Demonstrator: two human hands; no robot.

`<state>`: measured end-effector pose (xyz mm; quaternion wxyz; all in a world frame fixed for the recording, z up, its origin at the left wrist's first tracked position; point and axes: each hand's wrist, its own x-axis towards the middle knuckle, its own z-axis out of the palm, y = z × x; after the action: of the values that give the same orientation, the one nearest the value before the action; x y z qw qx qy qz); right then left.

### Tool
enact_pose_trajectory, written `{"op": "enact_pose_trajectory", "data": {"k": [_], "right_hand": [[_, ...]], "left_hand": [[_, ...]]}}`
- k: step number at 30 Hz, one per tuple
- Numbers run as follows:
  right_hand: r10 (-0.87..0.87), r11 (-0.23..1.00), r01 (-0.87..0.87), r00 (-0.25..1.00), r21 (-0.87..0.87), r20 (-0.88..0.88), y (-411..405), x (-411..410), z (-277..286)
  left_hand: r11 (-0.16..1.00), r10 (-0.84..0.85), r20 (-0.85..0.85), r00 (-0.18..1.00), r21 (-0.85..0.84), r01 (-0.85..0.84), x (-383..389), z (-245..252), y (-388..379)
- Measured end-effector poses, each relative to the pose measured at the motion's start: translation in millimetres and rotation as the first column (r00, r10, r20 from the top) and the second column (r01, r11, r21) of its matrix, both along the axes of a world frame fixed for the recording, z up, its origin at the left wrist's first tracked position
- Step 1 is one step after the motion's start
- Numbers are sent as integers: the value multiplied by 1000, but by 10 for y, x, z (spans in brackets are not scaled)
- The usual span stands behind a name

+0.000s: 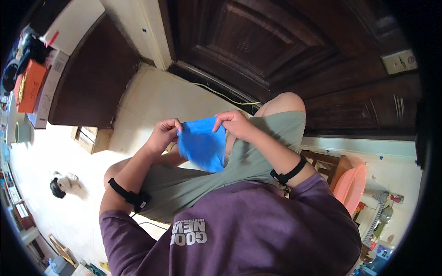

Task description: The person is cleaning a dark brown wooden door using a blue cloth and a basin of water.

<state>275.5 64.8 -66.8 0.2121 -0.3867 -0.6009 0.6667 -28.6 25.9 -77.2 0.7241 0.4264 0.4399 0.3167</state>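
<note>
A blue cloth (202,145) hangs between my two hands, above my lap and the tiled floor. Its lower part is blurred. My left hand (166,132) pinches the top corner at the cloth's left side, thumb against fingers. At the upper right edge, my right hand (229,123) holds the cloth, with a finger lying over its front. The grey-green shorts (262,148) on my bent legs lie below and to the right of the cloth.
A dark carved wooden door (259,45) rises ahead, with a yellowish cord (221,95) along its foot. A small black-and-white dog (64,184) is on the floor at left. A wooden stool (91,138) stands nearer, and a pink basin (350,188) at right.
</note>
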Motion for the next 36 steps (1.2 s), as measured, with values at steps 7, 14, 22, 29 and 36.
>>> {"op": "enact_pose_trajectory", "data": {"k": [7, 14, 22, 29, 36], "right_hand": [[-380, 766, -61, 760, -640, -527, 51, -130, 176], [-153, 915, 8, 932, -404, -328, 65, -306, 626], [-250, 964, 209, 924, -163, -290, -9, -184, 1214], [11, 995, 14, 971, 102, -240, -238, 40, 1568], [388, 857, -235, 880, 460, -274, -235, 299, 1683]], "left_hand": [[948, 281, 277, 919, 70, -311, 31, 266, 48], [969, 237, 445, 863, -168, -179, 53, 690, -18], [990, 33, 327, 944, -142, 15, 376, 1185, -261], [988, 38, -129, 991, 152, -18, 533, 1910, -321], [832, -220, -269, 938, 451, 324, 164, 2369, -275]]}}
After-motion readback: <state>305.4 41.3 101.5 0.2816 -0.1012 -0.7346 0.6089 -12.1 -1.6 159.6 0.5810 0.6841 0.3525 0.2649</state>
